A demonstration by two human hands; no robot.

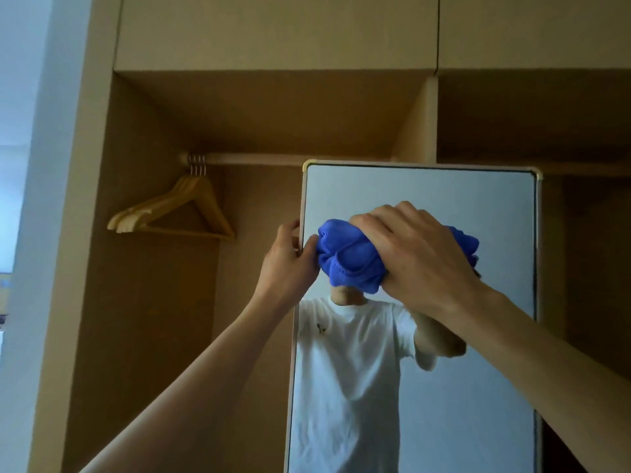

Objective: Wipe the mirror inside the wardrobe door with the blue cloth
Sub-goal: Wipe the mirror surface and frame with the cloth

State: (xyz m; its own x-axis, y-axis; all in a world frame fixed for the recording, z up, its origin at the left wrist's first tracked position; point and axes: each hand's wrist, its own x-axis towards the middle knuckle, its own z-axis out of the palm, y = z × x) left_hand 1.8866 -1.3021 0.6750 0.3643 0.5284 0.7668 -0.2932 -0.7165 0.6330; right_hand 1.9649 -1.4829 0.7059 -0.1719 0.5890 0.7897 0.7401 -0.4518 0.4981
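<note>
A tall mirror with a thin gold frame stands in front of the open wardrobe. A bunched blue cloth lies against the upper glass. My right hand grips the cloth from above and presses it on the mirror. At the left edge of the frame, my left hand holds the mirror, thumb on the front and fingers curled round the edge. The glass reflects a person in a white T-shirt, with the cloth covering the reflected head.
Several wooden hangers hang at the left end of the wardrobe rail. A vertical partition divides the wardrobe behind the mirror. Closed upper cabinet doors run along the top. A pale wall is at the far left.
</note>
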